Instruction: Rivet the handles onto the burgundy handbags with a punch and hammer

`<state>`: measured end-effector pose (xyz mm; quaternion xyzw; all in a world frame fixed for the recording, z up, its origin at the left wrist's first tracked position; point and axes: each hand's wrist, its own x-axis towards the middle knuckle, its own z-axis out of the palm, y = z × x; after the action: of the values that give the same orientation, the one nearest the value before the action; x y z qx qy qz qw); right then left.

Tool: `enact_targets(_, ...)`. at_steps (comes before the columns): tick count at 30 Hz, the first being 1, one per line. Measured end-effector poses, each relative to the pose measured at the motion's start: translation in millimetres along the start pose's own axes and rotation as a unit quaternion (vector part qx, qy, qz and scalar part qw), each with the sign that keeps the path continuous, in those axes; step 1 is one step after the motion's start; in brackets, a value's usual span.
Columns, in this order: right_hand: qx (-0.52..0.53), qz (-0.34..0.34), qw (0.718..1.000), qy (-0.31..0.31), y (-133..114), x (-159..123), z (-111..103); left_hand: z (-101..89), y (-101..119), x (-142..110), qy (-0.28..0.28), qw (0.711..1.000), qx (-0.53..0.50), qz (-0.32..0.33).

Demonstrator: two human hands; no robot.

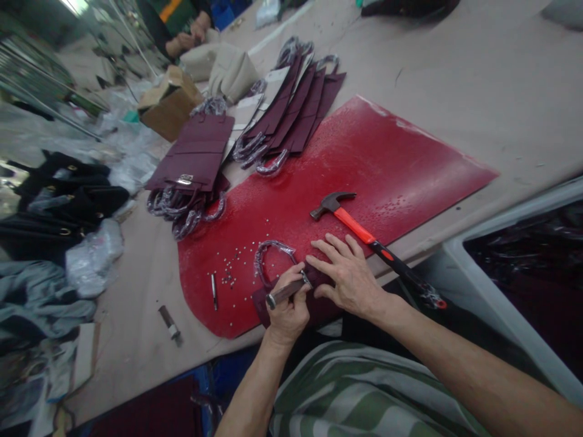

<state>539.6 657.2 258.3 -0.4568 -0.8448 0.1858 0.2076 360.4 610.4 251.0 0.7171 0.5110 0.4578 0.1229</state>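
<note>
My left hand (290, 317) is closed around a leather punch (283, 295), a thick cylindrical tool held at a slant. Beneath it lies a maroon bag piece (260, 305) with a plastic-wrapped handle (259, 260) looping out at the top; both hands partly hide the piece. My right hand (350, 280) rests with fingers spread over the piece, holding nothing. Just beyond that hand, a claw hammer (353, 226) with an orange and black grip lies across the edge of the red mat (291, 209).
Small punched-out dots (230, 270) and a thin metal rod (214, 292) lie on the mat's left. Another short tool (170, 326) is on the table. Maroon bag pieces (195, 149) are stacked behind, near a cardboard box (168, 103). A white bin (496, 303) stands right. Someone's hands (191, 36) work opposite.
</note>
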Motion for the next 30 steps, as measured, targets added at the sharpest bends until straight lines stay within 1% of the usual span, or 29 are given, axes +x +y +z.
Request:
enact_targets(4,-0.002,-0.002,1.0,0.005,1,0,1,1.9,1,-6,0.005,1.0,0.023,0.013)
enact_targets(7,-0.001,-0.002,1.0,0.004,1,1,0,2.8,1,-8,0.016,1.0,0.022,0.009)
enact_targets(14,-0.002,-0.001,1.0,0.002,1,0,0,1.3,2,2,-0.002,1.0,0.008,0.0)
enact_targets(18,-0.005,0.001,1.0,0.002,0,1,0,4.0,3,8,-0.008,1.0,0.009,0.008)
enact_targets(24,-0.008,-0.003,1.0,0.011,1,0,0,7.0,2,7,0.007,0.999,0.031,0.017)
enact_targets(30,-0.01,-0.005,1.0,0.011,1,0,2,7.0,1,8,-0.004,0.999,0.035,0.012)
